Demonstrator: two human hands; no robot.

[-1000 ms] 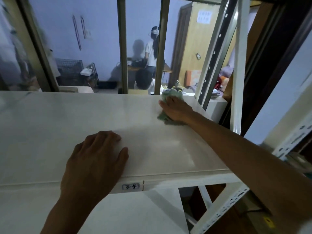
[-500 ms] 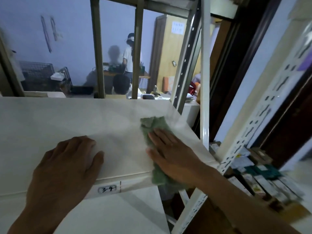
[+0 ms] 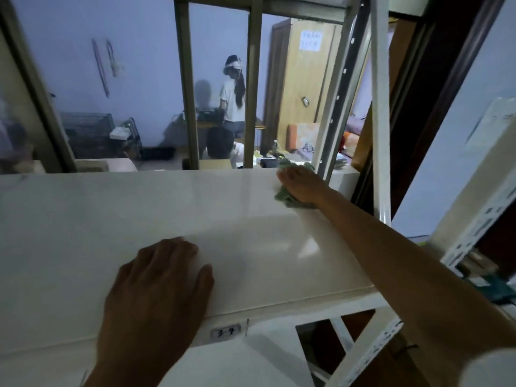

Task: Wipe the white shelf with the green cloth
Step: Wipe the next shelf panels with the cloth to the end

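Half a second ago the right hand (image 3: 303,185) was pressing the crumpled green cloth (image 3: 284,197) at the near edge; now it has pushed it to the far right corner of the glossy white shelf board (image 3: 111,224), fingers flat on top, beside the white perforated metal upright (image 3: 339,101). His left hand (image 3: 156,291) stays spread flat at the front edge, holding nothing, above the small handwritten label (image 3: 225,331).

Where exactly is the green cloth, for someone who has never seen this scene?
Find the white shelf, the wide pale board across the view. Follow it to its far right corner beside the perforated upright. There the right hand presses the green cloth, the only green, crumpled thing on the board.
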